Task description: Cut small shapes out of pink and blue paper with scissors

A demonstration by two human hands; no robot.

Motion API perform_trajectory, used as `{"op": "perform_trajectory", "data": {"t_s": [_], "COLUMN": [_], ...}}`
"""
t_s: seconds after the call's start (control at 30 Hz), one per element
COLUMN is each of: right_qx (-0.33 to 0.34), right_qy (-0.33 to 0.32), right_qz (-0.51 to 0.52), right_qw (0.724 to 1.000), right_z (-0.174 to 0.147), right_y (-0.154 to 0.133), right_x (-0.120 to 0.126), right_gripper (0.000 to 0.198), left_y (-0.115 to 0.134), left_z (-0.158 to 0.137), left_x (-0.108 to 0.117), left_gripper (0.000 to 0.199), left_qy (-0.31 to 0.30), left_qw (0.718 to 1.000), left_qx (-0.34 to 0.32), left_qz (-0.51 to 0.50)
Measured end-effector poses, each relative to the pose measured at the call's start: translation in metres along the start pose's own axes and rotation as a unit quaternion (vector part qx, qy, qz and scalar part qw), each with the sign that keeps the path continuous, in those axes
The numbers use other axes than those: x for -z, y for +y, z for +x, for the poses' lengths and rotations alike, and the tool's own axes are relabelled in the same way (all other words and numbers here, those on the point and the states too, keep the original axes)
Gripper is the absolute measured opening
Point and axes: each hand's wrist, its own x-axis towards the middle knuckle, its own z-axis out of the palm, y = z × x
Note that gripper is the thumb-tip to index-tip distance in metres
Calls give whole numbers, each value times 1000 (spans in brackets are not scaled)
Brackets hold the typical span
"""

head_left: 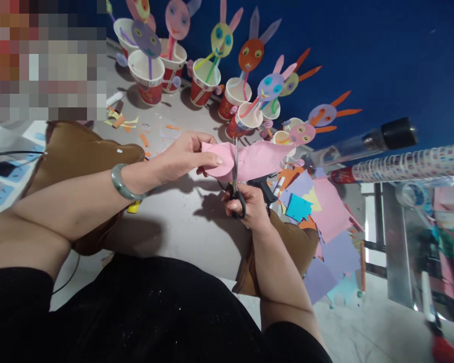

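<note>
A sheet of pink paper (265, 160) is pinched at its left end by my left hand (189, 156), thumb on top. A curved outline shows on the paper near the thumb. My right hand (254, 205) is closed around the dark handles of a pair of scissors (235, 169). Their metal blades point away from me and cross the middle of the paper, next to the curve. Whether the blades are fully closed I cannot tell. The sheet is held above the grey table (181, 212), and its right part stretches past the scissors.
Several red-and-white paper cups (147, 80) with paper rabbit faces on straws line the blue wall (344, 45). Orange paper scraps (144, 140) lie at left. Coloured paper sheets (329, 206) pile up at right, below a long stack of cups (408, 164). Brown cushions (87, 156) flank the table.
</note>
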Motion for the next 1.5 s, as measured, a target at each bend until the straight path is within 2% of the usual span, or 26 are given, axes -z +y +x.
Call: {"op": "perform_trajectory", "data": {"t_s": [0.27, 0.63, 0.97, 1.5], "right_qx": [-5, -17, -11, -33], "right_qy": [0, 6, -5, 11], "right_qz": [-7, -21, -27, -34], "right_qw": [1000, 1000, 1000, 999], "right_z": [0, 0, 2, 3], "right_y": [0, 0, 6, 5], "right_x": [0, 1, 7, 3], "right_gripper": [58, 60, 61, 65], "left_y": [5, 5, 7, 6], "left_z": [-1, 0, 0, 1], "left_x": [-2, -5, -5, -4], "left_gripper": [14, 18, 15, 13], "left_qy": [14, -19, -8, 13], "left_qw": [999, 999, 999, 999], "left_qx": [-30, -30, -38, -40], "left_qz": [23, -10, 3, 25]}}
